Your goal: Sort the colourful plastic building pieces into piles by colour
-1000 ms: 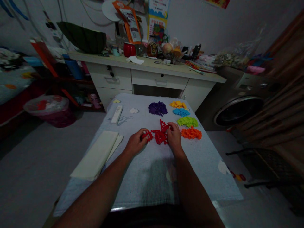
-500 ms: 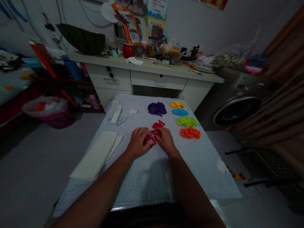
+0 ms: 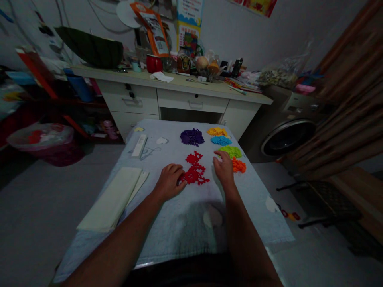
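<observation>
A flat cluster of joined red plastic pieces (image 3: 194, 171) lies on the grey cloth-covered table (image 3: 179, 223). My left hand (image 3: 169, 181) rests on the cloth with its curled fingertips touching the cluster's left edge. My right hand (image 3: 224, 167) is lifted off the red pieces, fingers loosely spread, between them and the orange pile (image 3: 239, 165). Behind lie piles of green (image 3: 229, 151), blue (image 3: 220, 140), yellow (image 3: 217, 131) and purple (image 3: 192, 136) pieces.
A folded cream cloth (image 3: 113, 199) lies at the table's left. A white bar (image 3: 139, 145) and small scraps sit at the far left. A cluttered desk (image 3: 191, 91) stands behind, a washing machine (image 3: 287, 127) to the right, a red bin (image 3: 44, 143) on the left.
My right hand has left the red cluster and moved right toward the orange pile. The red pieces now lie uncovered. The view has shifted slightly to the right.
</observation>
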Motion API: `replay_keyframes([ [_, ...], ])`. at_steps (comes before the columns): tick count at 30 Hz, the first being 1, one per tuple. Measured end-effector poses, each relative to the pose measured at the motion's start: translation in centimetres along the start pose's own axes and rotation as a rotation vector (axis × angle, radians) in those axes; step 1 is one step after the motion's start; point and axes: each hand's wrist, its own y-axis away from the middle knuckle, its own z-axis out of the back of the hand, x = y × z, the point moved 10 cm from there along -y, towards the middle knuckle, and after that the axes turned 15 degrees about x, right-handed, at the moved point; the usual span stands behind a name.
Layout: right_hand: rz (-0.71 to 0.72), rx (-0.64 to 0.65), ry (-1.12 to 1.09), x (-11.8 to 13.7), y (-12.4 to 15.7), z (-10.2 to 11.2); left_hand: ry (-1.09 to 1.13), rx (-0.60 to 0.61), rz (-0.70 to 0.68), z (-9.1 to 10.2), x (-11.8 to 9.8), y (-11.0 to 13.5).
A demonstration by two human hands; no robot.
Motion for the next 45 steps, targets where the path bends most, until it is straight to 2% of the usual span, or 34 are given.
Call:
replay_keyframes([
  [2,-0.112,-0.143,0.069,-2.9,0.3,3.9,0.021,-0.004,0.003,0.0,0.1,0.0],
  [5,-0.355,-0.191,0.197,-7.8,1.0,7.3,0.046,-0.007,-0.001,0.0,0.2,0.0],
  [8,-0.635,-0.043,0.279,-12.2,2.1,7.5,0.063,-0.010,-0.007,0.0,0.3,0.0],
  [11,-0.741,0.163,0.295,-14.1,2.9,5.6,0.071,-0.018,-0.005,0.1,0.4,0.0],
  [15,-0.679,0.336,0.343,-13.3,3.1,3.1,0.053,-0.025,0.003,0.2,0.4,0.0],
  [22,-0.481,0.447,0.447,-10.3,2.8,0.9,0.054,-0.019,-0.003,0.0,0.4,0.0],
  [28,-0.399,0.539,0.451,-9.0,3.1,-1.0,0.055,-0.016,-0.004,-0.1,0.4,0.0],
  [32,-0.421,0.512,0.458,-8.3,3.4,-1.5,0.056,-0.006,-0.009,-0.2,0.4,0.0],
  [40,-0.335,0.453,0.451,-6.5,3.2,-1.6,0.059,0.009,-0.005,-0.4,0.6,-0.1],
  [45,-0.213,0.451,0.367,-3.1,2.3,-3.1,0.067,0.010,-0.003,-0.5,0.7,-0.1],
])
